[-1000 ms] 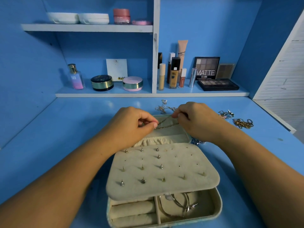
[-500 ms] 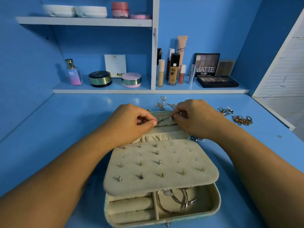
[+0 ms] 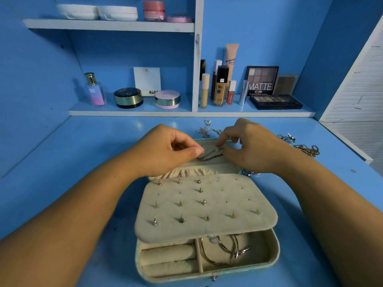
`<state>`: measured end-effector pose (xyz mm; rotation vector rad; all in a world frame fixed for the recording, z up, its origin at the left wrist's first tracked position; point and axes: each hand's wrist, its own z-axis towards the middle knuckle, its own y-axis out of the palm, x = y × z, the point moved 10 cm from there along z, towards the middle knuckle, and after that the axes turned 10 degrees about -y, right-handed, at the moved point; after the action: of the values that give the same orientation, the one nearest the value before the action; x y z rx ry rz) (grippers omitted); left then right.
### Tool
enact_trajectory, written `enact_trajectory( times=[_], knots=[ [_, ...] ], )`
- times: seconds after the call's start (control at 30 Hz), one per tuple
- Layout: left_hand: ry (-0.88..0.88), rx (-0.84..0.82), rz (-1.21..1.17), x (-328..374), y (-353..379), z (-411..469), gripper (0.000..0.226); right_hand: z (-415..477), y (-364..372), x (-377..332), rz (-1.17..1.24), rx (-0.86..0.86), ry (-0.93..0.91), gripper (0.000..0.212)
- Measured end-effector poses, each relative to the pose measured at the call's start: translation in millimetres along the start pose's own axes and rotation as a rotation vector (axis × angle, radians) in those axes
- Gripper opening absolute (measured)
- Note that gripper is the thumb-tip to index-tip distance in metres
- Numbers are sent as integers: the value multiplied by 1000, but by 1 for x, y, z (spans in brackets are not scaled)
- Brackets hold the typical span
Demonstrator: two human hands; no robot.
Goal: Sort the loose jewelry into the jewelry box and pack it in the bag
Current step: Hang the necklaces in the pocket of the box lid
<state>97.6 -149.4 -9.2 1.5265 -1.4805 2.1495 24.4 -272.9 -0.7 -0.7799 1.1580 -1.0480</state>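
Head view: the left hand [image 3: 165,150] and right hand [image 3: 248,148], near each other but not touching, each pinch an end of 1 gold chain [image 3: 209,157] stretched across the lid of the open jewelry box [image 3: 276,249]. Slack could let the fine links slip or tangle; whether its clasp is hooked is unclear. Below the wrists, 12 studs [image 3: 181,219] fill the panel [image 3: 228,226]; 4 loose tangles [image 3: 307,150] lie around the right hand.

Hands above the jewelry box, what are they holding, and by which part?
A thin gold chain, stretched between them: the left hand pinches its left end, the right hand its right end, over the open lid.
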Motion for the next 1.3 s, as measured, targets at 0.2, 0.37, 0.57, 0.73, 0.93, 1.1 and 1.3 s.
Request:
enact_trajectory(
  times=[0.2, 0.37, 0.57, 0.73, 0.93, 1.1, 1.3],
  knots=[
    [38, -32, -240, 10, -2, -1, 9, 0, 11, -23, 108, -67, -121, 24],
    [56, -13, -319, 13, -5, -2, 9, 1, 8, -27, 198, -46, -137, 14],
    [89, 78, 153, 7, -9, -5, 1, -3, 10, -15, 150, -131, -73, 12],
    [51, -26, 336, -1, -7, -5, 18, -3, 6, -15, 114, -90, -79, 21],
    [-11, -138, 304, -5, 3, -6, 18, -4, 12, -18, 84, -138, -89, 19],
    [-42, -195, 246, -11, 9, -5, 9, -6, 14, -21, 79, -167, -72, 13],
    [-51, -213, 184, -14, 9, -4, 9, -6, 13, -23, 70, -141, -86, 16]
  ],
)
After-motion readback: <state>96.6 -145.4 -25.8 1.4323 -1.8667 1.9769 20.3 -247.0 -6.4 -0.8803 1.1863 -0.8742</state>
